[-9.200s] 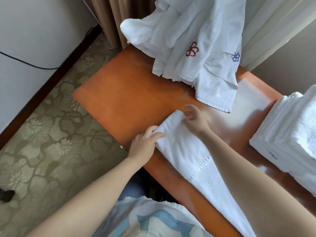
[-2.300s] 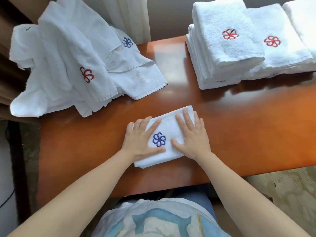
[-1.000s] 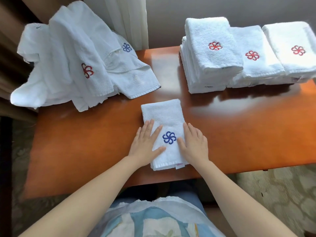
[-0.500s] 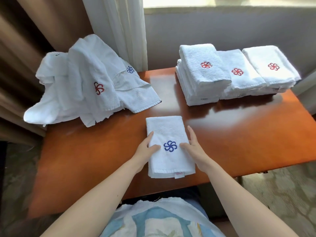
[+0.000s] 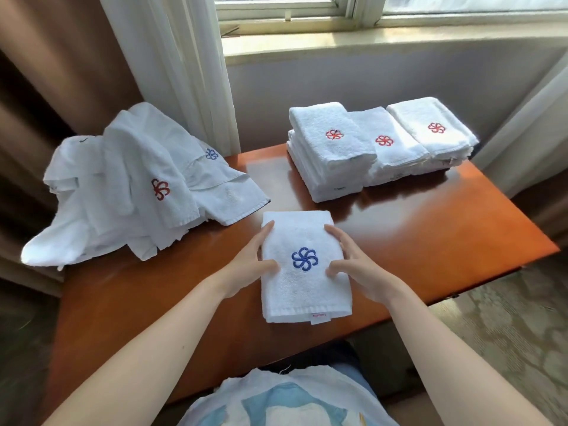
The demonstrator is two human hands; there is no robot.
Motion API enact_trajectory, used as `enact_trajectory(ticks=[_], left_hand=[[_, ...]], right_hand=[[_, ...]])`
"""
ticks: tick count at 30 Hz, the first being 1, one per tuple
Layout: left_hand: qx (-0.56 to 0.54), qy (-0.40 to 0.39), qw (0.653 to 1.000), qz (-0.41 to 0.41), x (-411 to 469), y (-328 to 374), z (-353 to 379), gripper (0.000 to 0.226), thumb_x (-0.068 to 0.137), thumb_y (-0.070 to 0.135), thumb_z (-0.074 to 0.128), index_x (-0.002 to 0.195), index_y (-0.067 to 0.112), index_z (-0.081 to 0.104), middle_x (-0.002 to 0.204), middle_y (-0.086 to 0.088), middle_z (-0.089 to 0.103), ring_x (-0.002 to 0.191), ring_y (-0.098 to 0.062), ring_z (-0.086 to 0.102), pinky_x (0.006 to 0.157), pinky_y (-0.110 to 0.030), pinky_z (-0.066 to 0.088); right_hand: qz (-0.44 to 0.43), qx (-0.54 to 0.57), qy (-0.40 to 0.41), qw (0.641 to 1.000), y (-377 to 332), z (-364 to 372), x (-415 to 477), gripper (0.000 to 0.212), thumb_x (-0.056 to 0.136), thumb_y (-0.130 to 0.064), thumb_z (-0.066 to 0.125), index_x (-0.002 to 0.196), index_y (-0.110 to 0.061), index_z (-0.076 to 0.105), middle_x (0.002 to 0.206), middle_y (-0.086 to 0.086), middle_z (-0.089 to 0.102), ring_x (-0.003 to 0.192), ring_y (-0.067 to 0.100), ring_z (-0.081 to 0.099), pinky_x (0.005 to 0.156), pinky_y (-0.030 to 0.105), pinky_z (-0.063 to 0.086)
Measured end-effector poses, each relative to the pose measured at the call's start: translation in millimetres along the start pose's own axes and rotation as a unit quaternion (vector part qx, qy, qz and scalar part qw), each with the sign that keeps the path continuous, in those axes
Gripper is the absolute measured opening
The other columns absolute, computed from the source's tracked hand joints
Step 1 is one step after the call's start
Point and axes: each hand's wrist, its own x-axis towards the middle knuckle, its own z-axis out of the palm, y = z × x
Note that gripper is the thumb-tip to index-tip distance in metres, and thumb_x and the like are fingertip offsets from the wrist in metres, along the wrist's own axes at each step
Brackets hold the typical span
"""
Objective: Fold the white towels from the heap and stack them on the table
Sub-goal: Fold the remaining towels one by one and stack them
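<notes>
A folded white towel [image 5: 302,290] with a blue flower emblem lies near the front edge of the orange wooden table [image 5: 430,241]. My left hand [image 5: 250,262] grips its left side, thumb on top and fingers along the edge. My right hand [image 5: 356,262] grips its right side the same way. A heap of unfolded white towels [image 5: 123,192] sits at the table's left end and hangs over it. Three stacks of folded towels [image 5: 378,149] with red emblems stand at the back right.
Brown and white curtains [image 5: 172,72] hang behind the heap. A wall and windowsill [image 5: 368,44] run behind the table. Patterned carpet [image 5: 507,333] lies to the right. Bare tabletop shows right of the folded towel.
Both hands went from lying flat on the folded towel to gripping its two sides. My head has lifted, so the windowsill has come into view.
</notes>
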Motion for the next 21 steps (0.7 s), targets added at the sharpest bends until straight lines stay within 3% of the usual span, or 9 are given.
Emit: enact_trajectory(ticks=[2,5,9,13,18,21], left_hand=[[0.013,-0.026,0.999,0.020,1.5,13.9,0.1,0.093,0.084,0.003,0.062,0.153,0.047,0.017,0.146,0.027,0.037,0.123,0.000,0.054,0.102,-0.032,0.050],[0.029,-0.054,0.997,0.052,7.8,37.1,4.6,0.097,0.081,0.005,0.063,0.153,0.048,0.014,0.123,0.048,0.045,0.106,0.014,0.058,0.081,-0.014,0.053],[0.034,-0.030,0.994,0.103,23.2,72.0,19.0,0.099,0.078,0.006,0.064,0.152,0.051,0.017,0.150,0.023,0.030,0.115,0.008,0.056,0.088,-0.018,0.053],[0.030,-0.007,0.990,0.140,45.6,109.8,38.2,0.095,0.082,0.001,0.062,0.153,0.048,0.019,0.158,0.016,0.023,0.121,0.001,0.056,0.096,-0.028,0.053],[0.040,0.014,0.988,0.150,85.7,155.0,72.1,0.089,0.089,-0.004,0.058,0.150,0.050,0.022,0.133,0.035,0.038,0.108,0.011,0.059,0.079,-0.018,0.055],[0.051,0.036,0.988,0.144,114.1,182.0,95.4,0.089,0.089,-0.006,0.056,0.146,0.053,0.023,0.111,0.049,0.054,0.105,0.006,0.063,0.073,-0.016,0.055]], right_hand=[[-0.015,-0.011,-0.009,1.000,-8.4,-8.7,-7.5,0.100,0.065,-0.005,0.068,0.147,-0.049,0.030,0.137,-0.011,0.051,0.113,0.010,0.063,0.089,0.032,0.055],[-0.041,-0.018,-0.008,0.999,-24.6,-24.4,-17.6,0.106,0.065,-0.002,0.068,0.150,-0.049,0.025,0.139,-0.015,0.049,0.116,0.007,0.062,0.091,0.030,0.053],[-0.081,-0.026,0.009,0.996,-52.7,-52.6,-25.3,0.108,0.064,0.002,0.066,0.153,-0.043,0.025,0.146,-0.019,0.042,0.122,0.005,0.057,0.102,0.032,0.049],[-0.104,-0.028,0.012,0.994,-80.8,-95.2,-26.6,0.106,0.064,0.004,0.064,0.153,-0.040,0.027,0.142,-0.016,0.047,0.118,0.004,0.061,0.094,0.026,0.053],[-0.105,-0.045,0.020,0.993,-112.1,-167.6,-20.2,0.103,0.070,0.008,0.064,0.150,-0.048,0.029,0.140,-0.008,0.053,0.118,0.015,0.063,0.101,0.042,0.052],[-0.102,-0.071,0.012,0.992,-130.8,-215.3,-9.1,0.103,0.066,0.001,0.065,0.146,-0.055,0.029,0.140,-0.007,0.054,0.117,0.016,0.064,0.102,0.046,0.050]])
